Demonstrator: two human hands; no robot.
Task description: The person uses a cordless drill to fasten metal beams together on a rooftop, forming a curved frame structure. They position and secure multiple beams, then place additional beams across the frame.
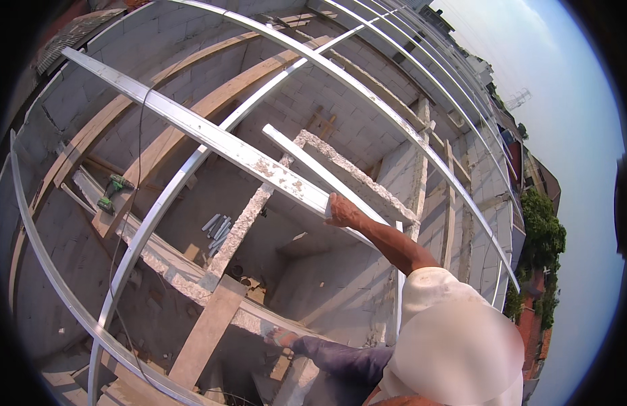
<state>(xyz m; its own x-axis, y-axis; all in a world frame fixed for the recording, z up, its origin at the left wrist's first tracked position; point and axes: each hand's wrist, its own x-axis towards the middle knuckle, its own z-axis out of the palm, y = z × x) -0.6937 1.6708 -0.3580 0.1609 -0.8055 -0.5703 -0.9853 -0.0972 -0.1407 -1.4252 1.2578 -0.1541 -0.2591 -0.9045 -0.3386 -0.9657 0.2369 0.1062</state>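
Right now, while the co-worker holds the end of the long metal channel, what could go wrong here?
1. The metal channel lies loose across a curved steel rail, and only the co-worker's hand grips it, at one end. It may slip and drop into the open room below.
2. The green drill rests on a sloping wooden beam. A knock could probably send it sliding off.

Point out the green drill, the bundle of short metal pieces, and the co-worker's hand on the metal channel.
green drill (112, 192): head view, on its body, lying on a wooden plank.
bundle of short metal pieces (217, 230): head view, middle of the bundle.
co-worker's hand (342, 212): head view, back of the hand, at the channel's end.
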